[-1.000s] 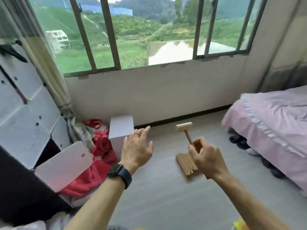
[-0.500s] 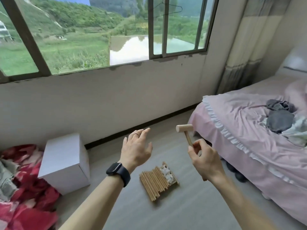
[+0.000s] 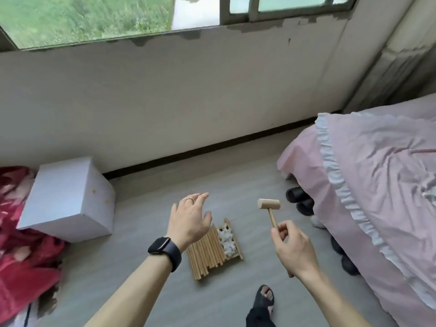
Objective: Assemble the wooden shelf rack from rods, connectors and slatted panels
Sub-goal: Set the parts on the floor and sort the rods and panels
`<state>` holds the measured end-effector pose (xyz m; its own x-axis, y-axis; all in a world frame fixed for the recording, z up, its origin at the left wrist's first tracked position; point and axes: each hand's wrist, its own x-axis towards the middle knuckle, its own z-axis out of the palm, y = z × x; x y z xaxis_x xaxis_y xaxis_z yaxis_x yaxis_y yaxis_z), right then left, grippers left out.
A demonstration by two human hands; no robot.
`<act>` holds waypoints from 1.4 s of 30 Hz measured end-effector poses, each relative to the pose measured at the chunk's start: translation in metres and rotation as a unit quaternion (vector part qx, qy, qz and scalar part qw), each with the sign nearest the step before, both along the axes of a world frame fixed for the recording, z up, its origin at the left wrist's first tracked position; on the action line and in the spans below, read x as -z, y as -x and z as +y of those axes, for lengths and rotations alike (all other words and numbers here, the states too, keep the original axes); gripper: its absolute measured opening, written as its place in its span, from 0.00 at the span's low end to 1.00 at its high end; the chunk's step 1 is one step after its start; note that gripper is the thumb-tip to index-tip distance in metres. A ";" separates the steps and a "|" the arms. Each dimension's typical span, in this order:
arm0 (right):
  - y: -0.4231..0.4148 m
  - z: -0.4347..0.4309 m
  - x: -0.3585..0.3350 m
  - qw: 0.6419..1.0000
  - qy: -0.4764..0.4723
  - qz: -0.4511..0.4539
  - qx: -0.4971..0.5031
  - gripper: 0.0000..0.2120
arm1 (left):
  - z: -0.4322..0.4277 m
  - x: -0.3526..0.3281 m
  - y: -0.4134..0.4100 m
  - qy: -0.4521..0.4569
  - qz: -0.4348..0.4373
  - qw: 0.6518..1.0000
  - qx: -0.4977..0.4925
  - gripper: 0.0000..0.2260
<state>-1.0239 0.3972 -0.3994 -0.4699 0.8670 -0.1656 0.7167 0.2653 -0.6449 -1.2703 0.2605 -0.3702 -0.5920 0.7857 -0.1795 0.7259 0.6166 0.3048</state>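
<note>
Right hand (image 3: 292,251) up in the air, fingers (image 3: 283,228) pinching the lower handle of a small wooden mallet (image 3: 269,205), head uppermost. Left hand (image 3: 188,220) hovers palm down, fingers (image 3: 200,199) spread, holding nothing; black watch (image 3: 165,250) on the wrist. On the grey floor (image 3: 141,279) beneath it: wooden rods (image 3: 207,253) bundled side by side, white connectors (image 3: 226,239) heaped touching them. White box (image 3: 68,199) left, pink bed (image 3: 377,185) right.
</note>
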 end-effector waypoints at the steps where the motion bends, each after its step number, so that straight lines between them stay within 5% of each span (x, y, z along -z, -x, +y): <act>1: 0.009 0.021 0.014 1.000 0.010 -0.007 -0.013 0.10 | 0.012 0.014 0.001 0.013 -0.010 1.000 -0.020 0.26; 10: 0.070 0.146 0.159 0.987 0.089 -0.088 -0.101 0.08 | 0.070 0.165 -0.010 0.118 -0.127 0.966 -0.192 0.25; 23: 0.024 0.168 0.570 0.955 0.115 -0.252 -0.110 0.11 | 0.092 0.564 -0.030 0.241 -0.143 0.949 -0.141 0.27; 32: 0.031 0.189 0.769 0.971 0.045 -0.228 -0.061 0.11 | 0.089 0.766 -0.017 0.134 -0.077 0.981 -0.118 0.28; 42: 0.054 0.201 0.850 0.971 -0.067 -0.219 -0.070 0.13 | 0.067 0.845 -0.004 -0.005 -0.060 0.991 -0.118 0.26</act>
<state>-1.0782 0.5985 -1.2495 -0.4944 0.8277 -0.2654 0.8654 0.4400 -0.2399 -1.2666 0.3278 -1.2149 -0.7350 0.6291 -0.2529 0.5195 0.7622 0.3863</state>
